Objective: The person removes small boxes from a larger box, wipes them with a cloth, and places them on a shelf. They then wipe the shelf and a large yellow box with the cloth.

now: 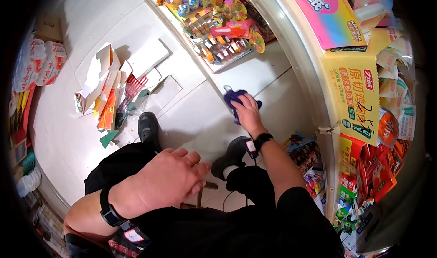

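Left hand (pixel 170 178) rests open on knee (pixel 116 164); right hand's (pixel 248 113) grip clutches blue cloth (pixel 236 95).

Cardboard scraps (pixel 107 91) w/ red basket (pixel 133 88) at left; toy rack (pixel 218 28) up top; snack pkts (pixel 378 167), yellow sign (pixel 359 98) at right.

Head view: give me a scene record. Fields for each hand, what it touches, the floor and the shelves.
right hand: fingers curled over blue cloth, pressing it on white floor
left hand: open, resting on knee, holds nothing
posture: crouched, black shoes on floor
floor, left: cardboard pile, red basket
right side: snack shelf
top: toy rack
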A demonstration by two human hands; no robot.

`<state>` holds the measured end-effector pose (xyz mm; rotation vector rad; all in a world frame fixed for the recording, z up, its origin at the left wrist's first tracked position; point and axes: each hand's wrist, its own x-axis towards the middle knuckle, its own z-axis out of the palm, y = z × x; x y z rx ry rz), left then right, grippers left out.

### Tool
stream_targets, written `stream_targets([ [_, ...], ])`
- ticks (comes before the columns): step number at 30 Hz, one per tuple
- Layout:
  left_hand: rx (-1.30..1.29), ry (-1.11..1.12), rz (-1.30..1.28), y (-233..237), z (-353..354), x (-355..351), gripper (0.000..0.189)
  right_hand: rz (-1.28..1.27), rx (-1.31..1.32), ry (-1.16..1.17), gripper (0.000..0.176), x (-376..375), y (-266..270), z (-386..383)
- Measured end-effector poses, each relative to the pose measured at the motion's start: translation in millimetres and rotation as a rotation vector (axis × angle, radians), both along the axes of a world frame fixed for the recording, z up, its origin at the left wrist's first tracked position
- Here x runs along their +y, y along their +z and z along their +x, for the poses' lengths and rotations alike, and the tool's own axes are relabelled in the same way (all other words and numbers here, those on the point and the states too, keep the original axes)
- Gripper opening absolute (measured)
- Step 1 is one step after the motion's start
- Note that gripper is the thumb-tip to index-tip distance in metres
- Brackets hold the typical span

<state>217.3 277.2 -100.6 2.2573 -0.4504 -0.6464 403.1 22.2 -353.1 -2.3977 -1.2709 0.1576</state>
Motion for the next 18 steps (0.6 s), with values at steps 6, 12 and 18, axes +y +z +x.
stream_targets([
  [6,-0.027,-0.011,0.024,-3,2,5,0.033,-0.230,-0.025,-0.264,0.027,-124,-19,-21],
  [12,-0.025,-0.028,-0.007,0,2,6,0.034,-0.099,0.087,-0.381,0.020,-68,31,-37],
  [18,-0.013,-0.016,0.008,-1,-1,9,0.034,-0.139,0.234,-0.342,0.021,16,14,-36],
])
